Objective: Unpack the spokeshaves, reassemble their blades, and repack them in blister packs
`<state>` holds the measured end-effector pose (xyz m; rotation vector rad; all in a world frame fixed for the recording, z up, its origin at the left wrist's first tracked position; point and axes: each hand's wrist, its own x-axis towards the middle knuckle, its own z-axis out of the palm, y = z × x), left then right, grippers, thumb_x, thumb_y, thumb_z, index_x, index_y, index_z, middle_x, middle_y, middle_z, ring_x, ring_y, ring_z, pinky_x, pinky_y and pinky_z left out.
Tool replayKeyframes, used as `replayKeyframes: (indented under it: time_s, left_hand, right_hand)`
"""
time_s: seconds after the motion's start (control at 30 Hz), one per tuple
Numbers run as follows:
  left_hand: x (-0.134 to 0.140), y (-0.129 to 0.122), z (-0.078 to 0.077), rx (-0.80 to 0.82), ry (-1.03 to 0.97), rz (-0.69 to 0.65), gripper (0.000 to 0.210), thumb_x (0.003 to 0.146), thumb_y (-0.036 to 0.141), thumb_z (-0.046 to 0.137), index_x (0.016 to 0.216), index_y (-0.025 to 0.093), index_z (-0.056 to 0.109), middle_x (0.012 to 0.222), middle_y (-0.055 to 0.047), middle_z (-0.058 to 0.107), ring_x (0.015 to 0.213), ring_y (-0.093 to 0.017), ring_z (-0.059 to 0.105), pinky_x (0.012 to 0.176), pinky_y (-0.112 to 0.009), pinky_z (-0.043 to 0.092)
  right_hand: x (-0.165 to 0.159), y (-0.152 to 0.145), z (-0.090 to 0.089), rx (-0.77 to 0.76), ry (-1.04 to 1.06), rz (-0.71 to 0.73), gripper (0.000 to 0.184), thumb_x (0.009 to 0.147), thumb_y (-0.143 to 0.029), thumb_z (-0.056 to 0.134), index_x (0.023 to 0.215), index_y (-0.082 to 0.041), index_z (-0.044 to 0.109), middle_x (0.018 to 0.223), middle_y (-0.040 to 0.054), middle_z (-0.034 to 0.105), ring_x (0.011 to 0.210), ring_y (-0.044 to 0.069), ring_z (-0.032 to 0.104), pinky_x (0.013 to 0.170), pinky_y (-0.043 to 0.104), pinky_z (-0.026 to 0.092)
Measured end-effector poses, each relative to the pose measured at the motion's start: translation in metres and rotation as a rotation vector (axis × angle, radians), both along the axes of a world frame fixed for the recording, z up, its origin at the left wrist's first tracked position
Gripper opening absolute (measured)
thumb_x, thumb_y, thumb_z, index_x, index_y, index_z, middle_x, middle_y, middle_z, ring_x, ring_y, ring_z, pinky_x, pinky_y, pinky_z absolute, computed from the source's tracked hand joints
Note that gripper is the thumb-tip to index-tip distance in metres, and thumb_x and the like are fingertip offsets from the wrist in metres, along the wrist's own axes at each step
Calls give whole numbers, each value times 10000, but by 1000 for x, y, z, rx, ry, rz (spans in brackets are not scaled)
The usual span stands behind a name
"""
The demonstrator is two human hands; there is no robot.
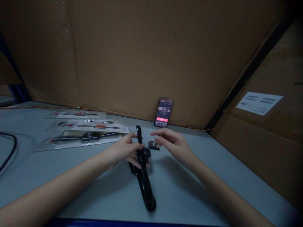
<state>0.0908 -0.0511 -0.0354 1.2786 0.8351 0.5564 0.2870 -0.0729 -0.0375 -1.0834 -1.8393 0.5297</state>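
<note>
My left hand is closed around a black spokeshave, which is tilted with one handle pointing away from me and the other toward the table's front edge. Under it lies a second long black piece, partly covered, probably another spokeshave. My right hand is just to the right, its thumb and fingertips pinched together on something small and shiny that I cannot make out. Close below those fingertips is a small dark flat metal plate with a notch; I cannot tell whether the fingers touch it.
Several flat clear packs with spokeshaves inside lie at the left. A phone with a lit screen leans against the cardboard wall at the back. A labelled cardboard box borders the right side. A black cable curves at far left.
</note>
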Motion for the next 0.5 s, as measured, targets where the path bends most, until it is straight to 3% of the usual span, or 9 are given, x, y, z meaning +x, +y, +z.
replayKeyframes:
  time_s: [0.13, 0.23, 0.37, 0.5]
  left_hand:
    - [1, 1, 2, 25, 4, 32, 323, 840, 211, 489, 1145, 148, 403, 751, -60, 656, 636, -246, 689, 554, -340, 534]
    - [1, 1, 4, 39, 8, 54, 318, 847, 204, 486, 1151, 144, 414, 731, -52, 655, 622, -239, 688, 549, -329, 531]
    - [2, 0, 6, 37, 15, 56, 368, 845, 202, 495, 1193, 129, 400, 712, -75, 673, 641, -246, 690, 582, -356, 538]
    - [1, -1, 7, 12, 2, 43, 395, 826, 208, 525, 1192, 116, 411, 722, -94, 679, 661, -260, 690, 584, -365, 542]
  right_hand:
    - [-7, -6, 2, -30, -36, 15, 126, 773, -296, 605, 780, -184, 664, 718, 20, 611, 646, 131, 541, 589, 261, 417]
    - [-9, -2, -7, -143, -4, -48, 192, 737, -368, 642, 713, -178, 644, 638, 6, 586, 594, 124, 509, 548, 253, 395]
    - [-15, 1, -19, -265, -18, -8, 240, 704, -404, 664, 657, -174, 613, 600, -12, 551, 543, 106, 460, 511, 242, 355]
    - [-18, 0, -20, -239, -45, 42, 220, 757, -348, 612, 626, -177, 570, 599, -23, 506, 553, 105, 447, 515, 240, 333]
